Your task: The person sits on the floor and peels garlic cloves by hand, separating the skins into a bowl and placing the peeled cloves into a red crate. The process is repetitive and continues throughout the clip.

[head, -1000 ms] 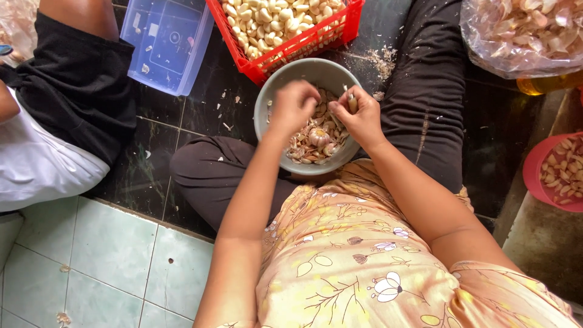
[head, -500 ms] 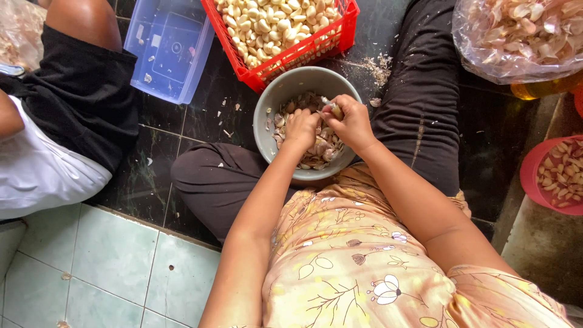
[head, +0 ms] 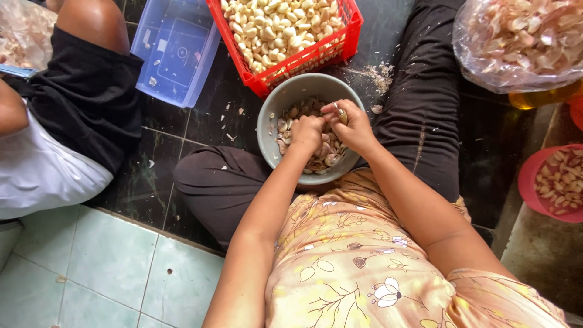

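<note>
Both hands are down in a grey bowl (head: pixel 274 109) that sits between the person's crossed legs on the dark tiled floor (head: pixel 170 152). The left hand (head: pixel 307 130) is curled narrow, its fingers folded down among the garlic cloves (head: pixel 290 115) that fill the bowl; what it grips, if anything, cannot be told. The right hand (head: pixel 352 126) lies just beside it, touching or nearly so, and pinches a single clove (head: pixel 342 115) between thumb and fingertips at the side of the bowl farthest from the body. The heap of cloves and skins lies under and just to the left of both hands.

Just beyond the hands, past the bowl's far rim, stands a red plastic basket (head: pixel 316 56) full of peeled pale cloves. Farther left of the left hand, a blue plastic lid (head: pixel 176 51) rests on the floor, and beyond that sits another person in black shorts (head: pixel 85 97). Well to the right of the right hand, a clear plastic bag (head: pixel 522 39) holds garlic skins, and nearer the body on that side a pink bowl (head: pixel 529 182) holds more cloves.
</note>
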